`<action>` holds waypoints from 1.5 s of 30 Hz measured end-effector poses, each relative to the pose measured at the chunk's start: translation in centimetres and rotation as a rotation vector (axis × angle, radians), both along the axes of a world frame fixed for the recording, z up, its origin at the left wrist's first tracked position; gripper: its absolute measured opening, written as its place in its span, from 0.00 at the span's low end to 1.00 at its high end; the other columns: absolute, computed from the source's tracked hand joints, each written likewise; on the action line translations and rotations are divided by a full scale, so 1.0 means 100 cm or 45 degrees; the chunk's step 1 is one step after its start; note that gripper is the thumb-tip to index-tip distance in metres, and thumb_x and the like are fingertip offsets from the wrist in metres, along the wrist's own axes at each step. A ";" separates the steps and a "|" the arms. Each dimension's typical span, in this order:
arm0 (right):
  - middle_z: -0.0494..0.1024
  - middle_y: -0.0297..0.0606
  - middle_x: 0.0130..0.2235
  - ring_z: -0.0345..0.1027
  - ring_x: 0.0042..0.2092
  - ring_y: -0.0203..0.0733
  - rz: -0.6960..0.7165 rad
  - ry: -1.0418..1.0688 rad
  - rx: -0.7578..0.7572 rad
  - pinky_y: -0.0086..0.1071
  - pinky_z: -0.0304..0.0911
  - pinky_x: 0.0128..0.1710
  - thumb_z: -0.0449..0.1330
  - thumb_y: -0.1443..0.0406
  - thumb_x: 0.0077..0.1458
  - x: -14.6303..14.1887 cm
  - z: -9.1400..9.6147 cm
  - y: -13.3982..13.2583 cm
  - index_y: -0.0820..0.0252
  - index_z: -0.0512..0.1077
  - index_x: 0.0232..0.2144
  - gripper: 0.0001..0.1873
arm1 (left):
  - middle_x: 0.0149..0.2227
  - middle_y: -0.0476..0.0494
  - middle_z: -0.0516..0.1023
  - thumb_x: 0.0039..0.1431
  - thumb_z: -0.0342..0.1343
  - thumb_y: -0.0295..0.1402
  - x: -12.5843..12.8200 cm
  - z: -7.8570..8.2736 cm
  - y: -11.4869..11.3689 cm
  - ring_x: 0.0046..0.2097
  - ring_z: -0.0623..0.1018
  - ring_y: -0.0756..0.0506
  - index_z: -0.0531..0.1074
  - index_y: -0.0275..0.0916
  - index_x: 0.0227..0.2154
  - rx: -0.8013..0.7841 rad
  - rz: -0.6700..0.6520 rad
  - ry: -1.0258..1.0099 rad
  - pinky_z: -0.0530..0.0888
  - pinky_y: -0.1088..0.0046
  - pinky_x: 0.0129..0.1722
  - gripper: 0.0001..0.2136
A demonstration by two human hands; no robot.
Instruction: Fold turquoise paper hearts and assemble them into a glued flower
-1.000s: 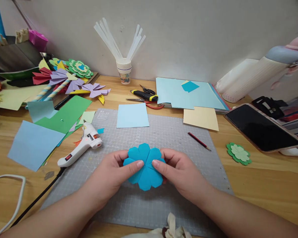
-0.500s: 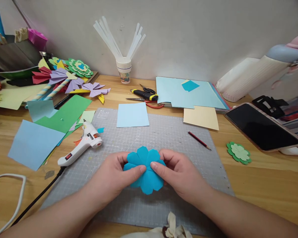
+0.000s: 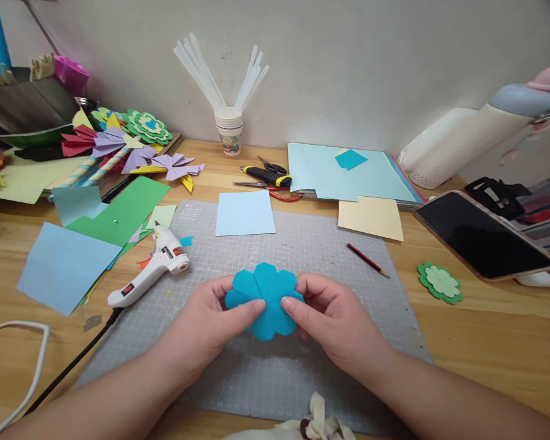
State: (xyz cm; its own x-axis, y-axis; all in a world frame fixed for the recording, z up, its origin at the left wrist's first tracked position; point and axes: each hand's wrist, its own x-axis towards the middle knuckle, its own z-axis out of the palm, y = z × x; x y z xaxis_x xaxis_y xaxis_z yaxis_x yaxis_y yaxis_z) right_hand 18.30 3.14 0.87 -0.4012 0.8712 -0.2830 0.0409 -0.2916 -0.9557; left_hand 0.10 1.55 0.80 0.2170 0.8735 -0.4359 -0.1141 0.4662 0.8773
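A blue paper flower (image 3: 264, 281) with rounded petals and crease lines is held between both hands above the grey cutting mat (image 3: 238, 385). My left hand (image 3: 224, 311) pinches its left side, thumb on top close to the centre and fingers behind. On the right side, my right hand (image 3: 323, 311) grips it the same way, thumb pressed on the face. Fingertips under the paper are hidden. Beyond the flower lies a light blue paper square (image 3: 245, 212). A white hot glue gun (image 3: 149, 269) rests left of my left hand, and a pencil (image 3: 367, 261) lies to the right.
A green layered paper flower (image 3: 440, 282) and a phone (image 3: 483, 235) lie at right. Paper cups (image 3: 229, 131) with white sticks stand by the wall. Scissors (image 3: 272, 165), a black-yellow cutter (image 3: 266, 176) and a paper stack (image 3: 321, 174) sit behind the mat. Finished paper flowers (image 3: 123, 146) crowd the left.
The blue paper flower has turned slightly and tilted in my hands, its lower petals now higher. My thumbs have shifted a little apart on it, still gripping.
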 end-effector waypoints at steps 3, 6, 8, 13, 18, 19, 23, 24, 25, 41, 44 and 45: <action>0.62 0.27 0.21 0.53 0.23 0.31 0.017 0.002 0.001 0.27 0.52 0.23 0.61 0.57 0.49 0.001 0.002 0.002 0.58 0.61 0.21 0.16 | 0.28 0.49 0.81 0.50 0.64 0.39 -0.002 0.002 0.000 0.28 0.74 0.50 0.78 0.38 0.29 -0.028 -0.031 -0.012 0.71 0.77 0.30 0.09; 0.62 0.27 0.22 0.54 0.23 0.30 0.070 0.021 -0.031 0.26 0.53 0.23 0.61 0.56 0.49 0.001 0.004 0.003 0.59 0.61 0.21 0.16 | 0.26 0.49 0.80 0.50 0.64 0.40 -0.003 0.004 0.001 0.27 0.73 0.51 0.77 0.38 0.28 -0.067 -0.042 -0.003 0.70 0.78 0.29 0.09; 0.64 0.28 0.22 0.56 0.24 0.31 0.080 0.035 -0.065 0.27 0.55 0.23 0.61 0.55 0.50 0.001 0.004 0.003 0.59 0.64 0.23 0.15 | 0.26 0.49 0.80 0.49 0.64 0.40 -0.003 0.004 0.001 0.27 0.74 0.50 0.77 0.38 0.28 -0.073 -0.020 0.011 0.70 0.77 0.28 0.10; 0.69 0.31 0.25 0.59 0.24 0.32 0.121 0.024 -0.092 0.27 0.57 0.24 0.61 0.53 0.51 0.001 -0.001 0.001 0.60 0.68 0.28 0.15 | 0.27 0.46 0.80 0.49 0.63 0.41 -0.001 0.001 0.002 0.28 0.74 0.48 0.77 0.37 0.28 -0.042 0.117 0.029 0.71 0.75 0.31 0.11; 0.69 0.31 0.24 0.59 0.23 0.31 0.072 0.021 -0.103 0.27 0.56 0.22 0.61 0.54 0.51 0.001 -0.006 0.000 0.60 0.67 0.24 0.16 | 0.28 0.47 0.80 0.49 0.64 0.40 -0.001 -0.002 0.002 0.30 0.74 0.49 0.76 0.37 0.27 -0.057 0.116 -0.014 0.72 0.74 0.34 0.11; 0.69 0.31 0.23 0.58 0.23 0.31 0.068 0.025 -0.102 0.27 0.56 0.22 0.61 0.54 0.51 0.001 -0.007 0.000 0.60 0.67 0.24 0.16 | 0.28 0.48 0.80 0.49 0.64 0.40 -0.001 -0.003 0.002 0.30 0.74 0.49 0.76 0.37 0.27 -0.055 0.114 -0.019 0.72 0.74 0.34 0.11; 0.68 0.31 0.24 0.57 0.23 0.30 0.096 0.025 -0.088 0.27 0.55 0.22 0.60 0.55 0.53 0.001 -0.007 -0.001 0.61 0.67 0.25 0.15 | 0.28 0.48 0.80 0.49 0.64 0.40 -0.002 -0.004 0.002 0.30 0.74 0.49 0.76 0.37 0.28 -0.047 0.108 -0.004 0.72 0.75 0.34 0.10; 0.67 0.31 0.24 0.57 0.23 0.30 0.109 0.026 -0.084 0.27 0.55 0.23 0.60 0.56 0.53 0.001 -0.007 -0.001 0.61 0.67 0.26 0.15 | 0.28 0.48 0.80 0.49 0.64 0.40 -0.002 -0.004 0.001 0.30 0.74 0.49 0.76 0.37 0.27 -0.048 0.106 0.006 0.71 0.76 0.33 0.11; 0.67 0.31 0.24 0.57 0.23 0.31 0.118 0.029 -0.079 0.27 0.55 0.23 0.60 0.56 0.53 0.001 -0.007 -0.001 0.61 0.68 0.26 0.14 | 0.27 0.48 0.80 0.49 0.64 0.41 -0.002 -0.003 0.001 0.29 0.73 0.50 0.76 0.37 0.27 -0.051 0.102 0.015 0.71 0.76 0.32 0.11; 0.70 0.30 0.24 0.59 0.25 0.30 0.034 0.196 -0.098 0.25 0.57 0.25 0.62 0.59 0.52 -0.002 -0.002 0.000 0.61 0.72 0.26 0.10 | 0.28 0.49 0.81 0.49 0.65 0.37 0.004 -0.001 -0.002 0.29 0.74 0.51 0.77 0.39 0.28 -0.010 0.049 -0.060 0.71 0.77 0.31 0.07; 0.70 0.30 0.24 0.58 0.25 0.30 0.017 0.166 -0.131 0.25 0.56 0.24 0.62 0.59 0.52 -0.001 -0.006 0.001 0.61 0.71 0.26 0.11 | 0.27 0.49 0.81 0.49 0.65 0.37 0.004 -0.001 -0.001 0.29 0.75 0.50 0.77 0.38 0.28 -0.004 0.032 -0.045 0.71 0.77 0.32 0.07; 0.70 0.30 0.23 0.58 0.24 0.30 0.013 0.145 -0.144 0.25 0.55 0.24 0.63 0.59 0.52 -0.001 -0.007 0.001 0.61 0.70 0.26 0.11 | 0.27 0.49 0.81 0.49 0.64 0.37 0.004 -0.001 -0.001 0.29 0.75 0.50 0.77 0.38 0.28 0.001 0.024 -0.033 0.71 0.77 0.32 0.08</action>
